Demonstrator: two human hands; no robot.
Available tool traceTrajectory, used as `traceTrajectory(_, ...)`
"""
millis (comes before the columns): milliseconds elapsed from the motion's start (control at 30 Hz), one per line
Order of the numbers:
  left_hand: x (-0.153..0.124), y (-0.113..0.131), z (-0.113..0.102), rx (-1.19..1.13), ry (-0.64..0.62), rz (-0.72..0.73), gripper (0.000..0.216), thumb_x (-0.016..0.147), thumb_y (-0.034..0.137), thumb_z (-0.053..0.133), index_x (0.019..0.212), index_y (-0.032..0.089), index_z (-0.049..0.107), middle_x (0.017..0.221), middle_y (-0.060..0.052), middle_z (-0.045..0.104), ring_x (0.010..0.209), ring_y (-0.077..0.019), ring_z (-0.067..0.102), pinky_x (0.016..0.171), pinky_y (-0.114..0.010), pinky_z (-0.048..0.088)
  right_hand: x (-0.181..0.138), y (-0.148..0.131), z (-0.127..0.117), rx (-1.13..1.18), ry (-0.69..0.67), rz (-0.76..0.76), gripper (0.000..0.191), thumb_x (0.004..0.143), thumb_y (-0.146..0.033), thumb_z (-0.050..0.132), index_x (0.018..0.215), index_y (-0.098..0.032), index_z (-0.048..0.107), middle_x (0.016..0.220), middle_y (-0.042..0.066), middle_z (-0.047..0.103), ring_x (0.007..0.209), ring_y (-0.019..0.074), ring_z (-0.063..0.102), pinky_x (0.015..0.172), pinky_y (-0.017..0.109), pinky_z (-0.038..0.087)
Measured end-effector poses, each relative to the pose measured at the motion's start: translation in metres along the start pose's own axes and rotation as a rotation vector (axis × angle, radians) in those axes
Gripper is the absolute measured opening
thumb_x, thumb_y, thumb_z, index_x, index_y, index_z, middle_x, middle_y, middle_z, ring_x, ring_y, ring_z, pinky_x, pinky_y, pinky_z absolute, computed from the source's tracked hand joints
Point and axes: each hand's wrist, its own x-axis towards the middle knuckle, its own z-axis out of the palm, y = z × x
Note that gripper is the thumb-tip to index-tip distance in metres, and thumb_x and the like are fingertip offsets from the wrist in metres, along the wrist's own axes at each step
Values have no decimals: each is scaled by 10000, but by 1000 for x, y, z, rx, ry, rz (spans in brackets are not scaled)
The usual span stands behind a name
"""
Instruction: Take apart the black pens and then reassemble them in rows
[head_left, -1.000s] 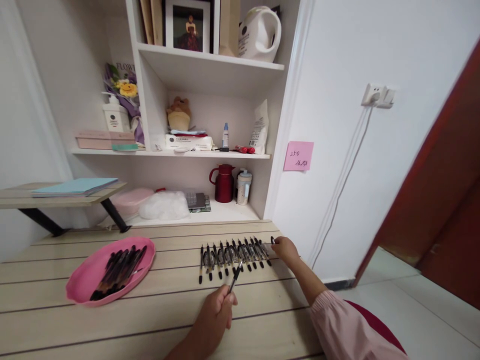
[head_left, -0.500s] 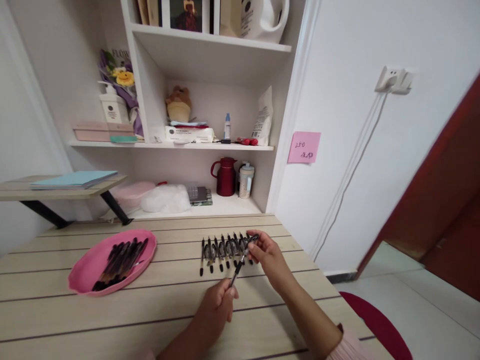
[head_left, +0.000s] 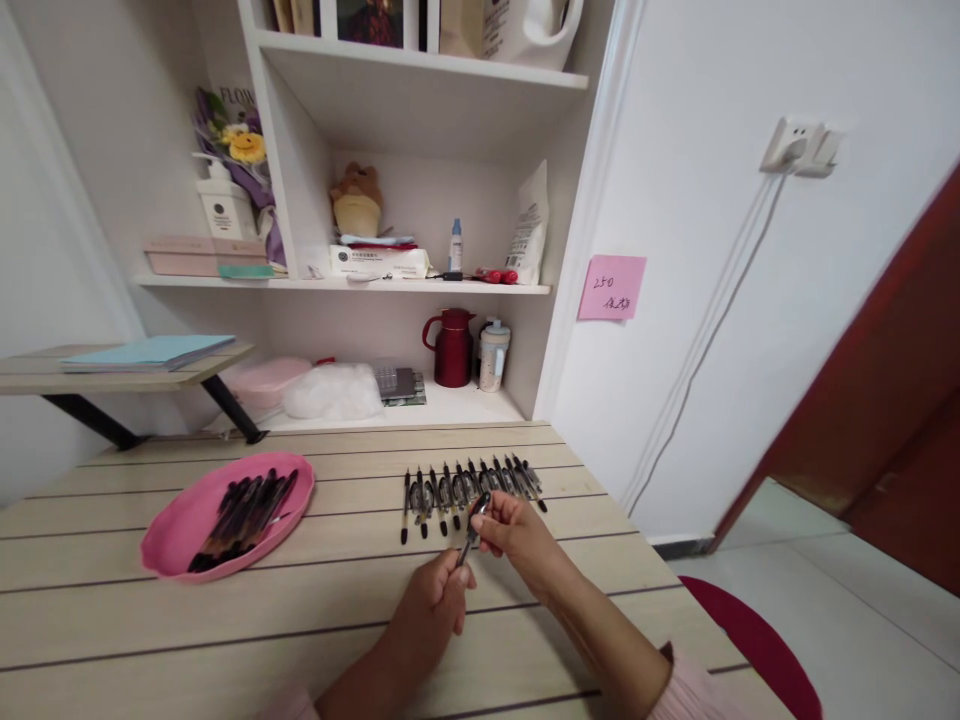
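A pen (head_left: 466,546) with a clear-grey barrel is between my two hands. My left hand (head_left: 433,598) is closed around its lower end, thumb along the barrel. My right hand (head_left: 506,528) pinches the dark upper end, which looks like a cap (head_left: 481,503); how far it sits over the pen is partly hidden by the fingers. Just beyond my hands, a row of black pens (head_left: 406,505) lies side by side on the table, with dark clear pieces that look like caps between them. More black pens (head_left: 244,520) lie heaped in a pink tray (head_left: 169,535) to the left.
The striped wooden table (head_left: 225,640) meets a white shelf unit (head_left: 420,285) at the back. A red jug (head_left: 453,348) and a pale cup (head_left: 493,357) stand on the lowest shelf. A small raised stand (head_left: 187,377) holds blue paper at left. A red stool (head_left: 750,640) is at lower right.
My right hand has moved down and left, closer to my left hand. Less of the pen shows between them, and more of the row's right end is visible.
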Motion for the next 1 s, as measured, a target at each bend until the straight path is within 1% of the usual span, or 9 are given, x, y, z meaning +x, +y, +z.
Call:
traceTrajectory(167,-4,4,0,40,29,37,236,835,349,337,702,198,462,427,75,392,417,-100,345,452,-214,270,-3,-1,6,-3,33,-15,307,590,-423,672,655,-177,500,455,-86,408,409,56,360,420,200,243)
traceTrajectory(433,0,2,0,78,79,100,201,805,318,382,682,194,481,475,72,363,462,-101,342,475,-216,281,-3,4,4,12,3,9,342,580,-455,681,659,-176,499,458,-87,419,392,56,384,397,194,251)
traceTrajectory(533,5,2,-3,50,102,87,202,804,331,374,706,194,485,436,84,357,412,-94,327,449,-210,280,-4,4,-2,0,5,-15,380,595,-482,671,774,-179,528,535,-61,507,422,74,450,394,193,266)
traceTrajectory(600,6,6,-13,105,220,80,225,807,343,354,722,192,499,430,83,376,392,-93,333,442,-206,294,-5,1,-9,2,59,-36,423,633,-507,633,892,-187,540,653,-22,591,464,89,498,405,199,291)
traceTrajectory(667,7,14,-34,224,399,53,260,809,356,328,749,193,522,448,70,422,396,-101,372,447,-208,320,-4,-3,-19,-19,143,-65,424,663,-520,600,912,-180,560,717,11,627,479,93,505,420,208,311)
traceTrajectory(733,4,23,-65,350,546,13,262,798,364,338,771,199,540,515,41,501,462,-123,457,488,-220,361,-1,-4,-32,-73,249,-101,413,659,-523,602,863,-164,590,671,15,623,463,95,489,420,217,310)
traceTrajectory(833,-3,35,-125,525,701,-67,175,732,343,452,716,209,563,727,-27,611,726,-189,562,640,-261,396,9,2,-54,-131,370,-101,402,660,-522,592,810,-149,605,617,22,612,441,104,476,408,227,302)
traceTrajectory(933,-10,38,-175,666,778,-230,192,699,344,500,576,203,547,617,-59,605,695,-247,574,635,-310,391,20,12,-78,-200,459,-104,381,666,-500,578,794,-142,599,640,39,622,444,110,484,403,231,316)
traceTrajectory(1000,-13,35,-195,729,805,-317,211,700,304,495,523,193,521,565,-78,595,676,-263,580,626,-323,392,26,17,-94,-325,539,-90,377,696,-487,527,820,-138,595,690,55,640,469,120,515,419,233,350)
